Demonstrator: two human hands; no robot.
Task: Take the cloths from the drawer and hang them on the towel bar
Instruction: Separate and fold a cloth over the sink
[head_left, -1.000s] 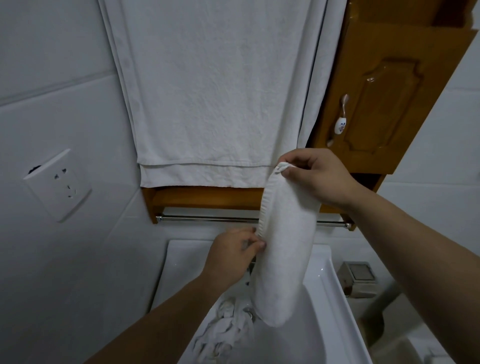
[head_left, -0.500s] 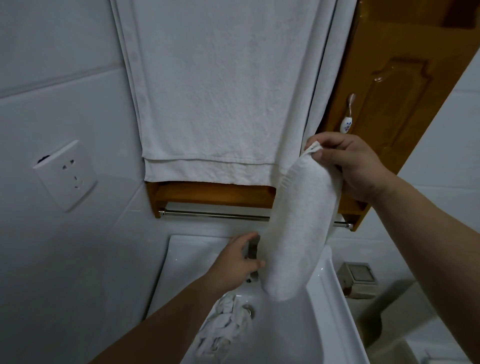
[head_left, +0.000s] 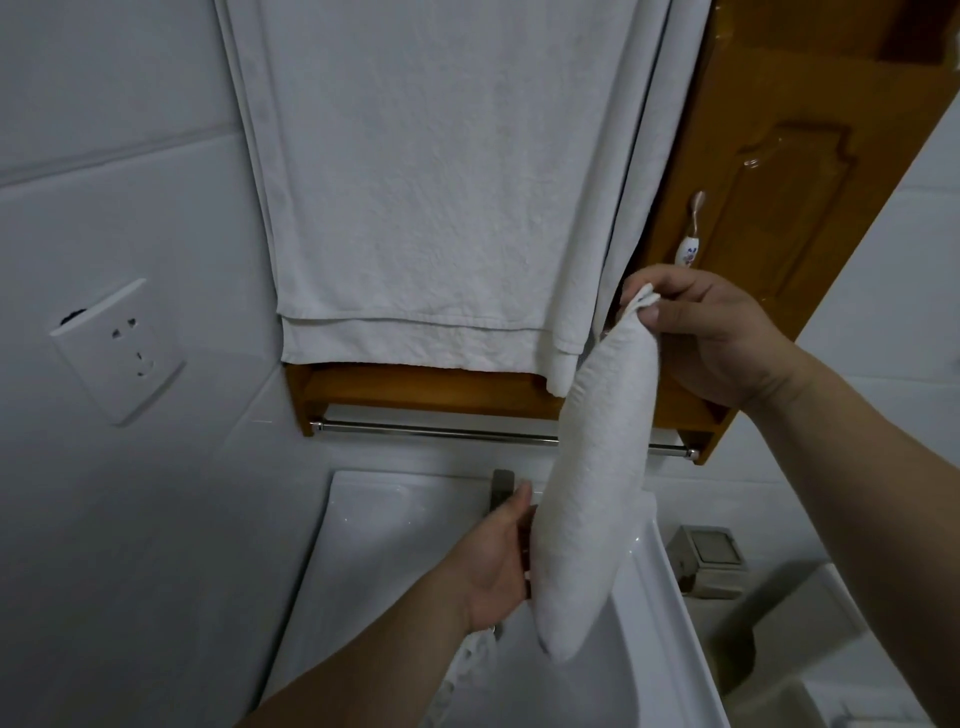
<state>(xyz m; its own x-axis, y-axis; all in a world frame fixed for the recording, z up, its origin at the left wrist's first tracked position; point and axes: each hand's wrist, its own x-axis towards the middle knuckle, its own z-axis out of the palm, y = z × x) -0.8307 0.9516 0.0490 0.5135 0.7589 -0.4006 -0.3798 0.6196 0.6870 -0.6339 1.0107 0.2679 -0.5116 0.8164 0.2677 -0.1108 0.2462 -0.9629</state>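
Observation:
A small white cloth (head_left: 597, 488) hangs down in front of the steel towel bar (head_left: 436, 432). My right hand (head_left: 711, 332) pinches its top corner, up beside the wooden cabinet. My left hand (head_left: 501, 561) reaches up from below and touches the cloth's lower left edge, its fingertips hidden behind the fabric. Another crumpled white cloth (head_left: 467, 670) lies in the sink under my left forearm.
A large white towel (head_left: 431, 197) hangs on the wall above the bar. The wooden cabinet (head_left: 779, 171) with a ceramic handle is at the right. A wall socket (head_left: 117, 348) sits at the left. The white sink (head_left: 395, 530) with its faucet is below.
My right hand has lifted the cloth up and to the right, toward the cabinet. My left hand has slid down along the cloth's edge to its lower part.

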